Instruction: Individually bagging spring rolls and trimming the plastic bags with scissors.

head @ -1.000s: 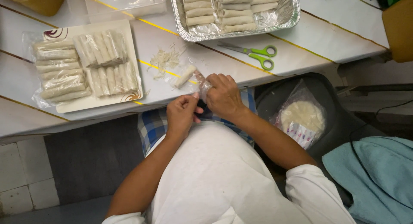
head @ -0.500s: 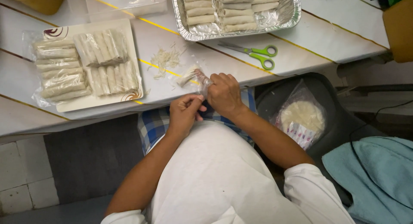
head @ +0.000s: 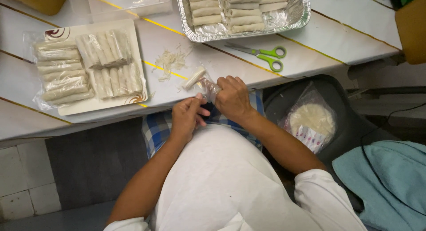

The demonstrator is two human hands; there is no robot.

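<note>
Hands: left hand (head: pixel 188 118) and right hand (head: pixel 233 98) — fingers closed on a clear wrapper (head: pixel 207 86) around a roll (head: pixel 194 78), near edge of surface (head: pixel 177 86).
Done: wrapped rolls (head: pixel 84 67) on plate.
Left: foil tray (head: pixel 242 11) of bare rolls — many.

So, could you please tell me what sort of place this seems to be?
Probably a home or small kitchen food-prep table: a foil tray of pale rolls, wrapped rolls on a white plate, and green-handled scissors.

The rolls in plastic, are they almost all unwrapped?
Done: the foil tray holds two rows of bare rolls. In hand: the left hand and right hand pull clear wrap off one roll. Left: the plate has many wrapped rolls waiting.
</note>
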